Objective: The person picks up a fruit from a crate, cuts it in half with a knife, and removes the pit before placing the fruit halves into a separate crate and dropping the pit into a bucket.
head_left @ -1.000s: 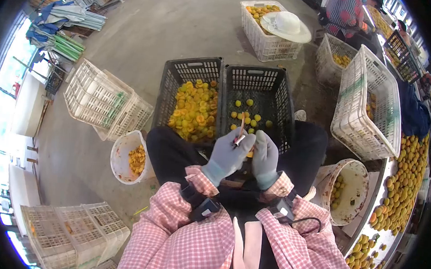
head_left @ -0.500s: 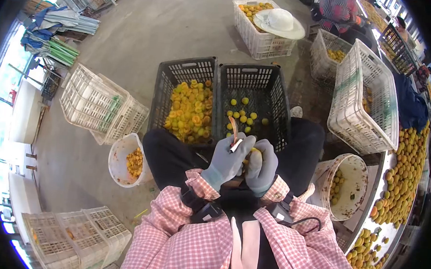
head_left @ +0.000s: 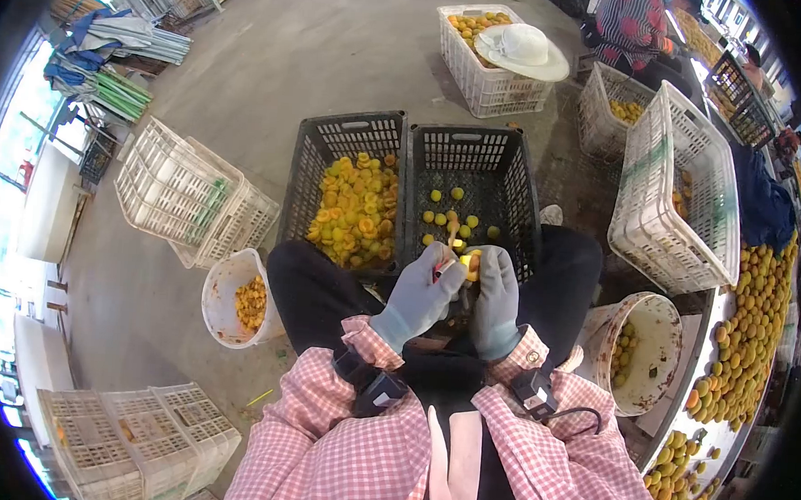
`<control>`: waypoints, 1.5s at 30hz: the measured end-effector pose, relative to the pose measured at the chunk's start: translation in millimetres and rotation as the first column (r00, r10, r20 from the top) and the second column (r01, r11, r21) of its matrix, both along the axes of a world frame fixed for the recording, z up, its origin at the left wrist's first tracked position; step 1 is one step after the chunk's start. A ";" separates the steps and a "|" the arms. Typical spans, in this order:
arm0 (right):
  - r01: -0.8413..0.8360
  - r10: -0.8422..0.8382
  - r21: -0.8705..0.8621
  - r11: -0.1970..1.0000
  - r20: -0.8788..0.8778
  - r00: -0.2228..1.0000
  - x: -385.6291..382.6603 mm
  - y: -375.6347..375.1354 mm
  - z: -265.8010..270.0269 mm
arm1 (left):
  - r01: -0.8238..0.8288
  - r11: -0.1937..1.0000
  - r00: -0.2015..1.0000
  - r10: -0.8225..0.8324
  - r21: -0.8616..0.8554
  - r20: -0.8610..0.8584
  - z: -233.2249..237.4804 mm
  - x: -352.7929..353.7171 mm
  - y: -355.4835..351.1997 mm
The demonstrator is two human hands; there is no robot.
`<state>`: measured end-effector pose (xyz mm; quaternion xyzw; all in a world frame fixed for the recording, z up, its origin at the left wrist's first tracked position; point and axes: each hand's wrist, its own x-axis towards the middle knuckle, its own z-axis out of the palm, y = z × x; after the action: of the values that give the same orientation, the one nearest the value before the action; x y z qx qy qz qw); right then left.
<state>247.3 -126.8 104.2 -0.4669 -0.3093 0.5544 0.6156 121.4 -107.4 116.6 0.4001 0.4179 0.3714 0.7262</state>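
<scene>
My left hand (head_left: 419,294), in a grey glove, is closed around a small knife (head_left: 454,234) whose narrow upper part points up and away from me. Opposite it, my right hand (head_left: 498,296), also gloved, pinches an apricot (head_left: 474,265) with orange flesh showing. Both hands meet over my lap, close to the near edge of the black crates. Cut apricots (head_left: 357,207) fill much of the left black crate (head_left: 301,168). In the right black crate (head_left: 522,179) lie several whole yellow-green apricots (head_left: 454,218).
A white bucket (head_left: 217,286) with orange pieces stands left of my knee; a stained bucket (head_left: 661,372) stands right. White crates (head_left: 182,184) are stacked at left, another (head_left: 685,174) at right. Apricots cover the table (head_left: 690,401). A person (head_left: 625,31) sits beyond.
My hands have moved slightly apart, with the apricot's orange flesh now showing between them. The knife has turned more upright and shifted toward the fruit.
</scene>
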 end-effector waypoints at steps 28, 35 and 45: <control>-0.185 -0.219 0.442 0.878 0.714 0.665 6.6 -5.7 -7.5 | -0.171 0.975 0.985 0.169 -0.140 -0.026 11.1 11.7 -6.6; -0.188 0.137 0.186 0.964 0.259 0.956 -0.6 -6.5 0.5 | -0.010 1.000 0.988 0.008 -0.017 -0.157 1.6 -6.3 11.0; -0.587 0.181 0.185 0.788 0.842 0.509 25.7 -5.6 1.1 | -0.007 0.992 0.979 -0.019 -0.127 -0.201 10.3 -12.4 8.8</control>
<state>272.9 -132.4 105.3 -0.4212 -0.7647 0.3289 0.3602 109.0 -98.7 126.9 0.3900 0.5108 0.2992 0.7053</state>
